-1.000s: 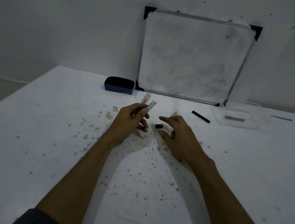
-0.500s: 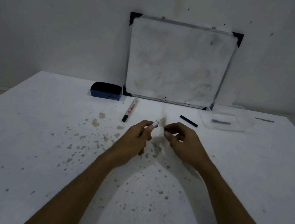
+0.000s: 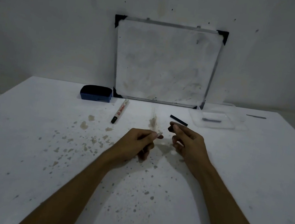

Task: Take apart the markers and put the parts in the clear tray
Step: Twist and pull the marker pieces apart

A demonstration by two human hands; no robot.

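Note:
My left hand (image 3: 137,142) is closed around a white marker barrel (image 3: 159,133); only its open end shows past the fingers. My right hand (image 3: 188,142) pinches a small black marker piece (image 3: 170,128) at its fingertips, a short gap right of the barrel end. A whole white marker with a black cap (image 3: 120,110) lies on the table beyond my left hand. A dark ink stick (image 3: 178,120) lies beyond my right hand. The clear tray (image 3: 217,124) sits at the back right with a dark stick (image 3: 211,120) inside it.
A whiteboard (image 3: 165,63) leans against the wall at the back of the white, stained table (image 3: 42,154). A blue eraser (image 3: 96,93) sits left of the whiteboard. A thin dark item (image 3: 256,116) lies at the far right back edge.
My right hand picked the small black piece up from the table, met the barrel end, and has now drawn apart from my left hand, holding the piece.

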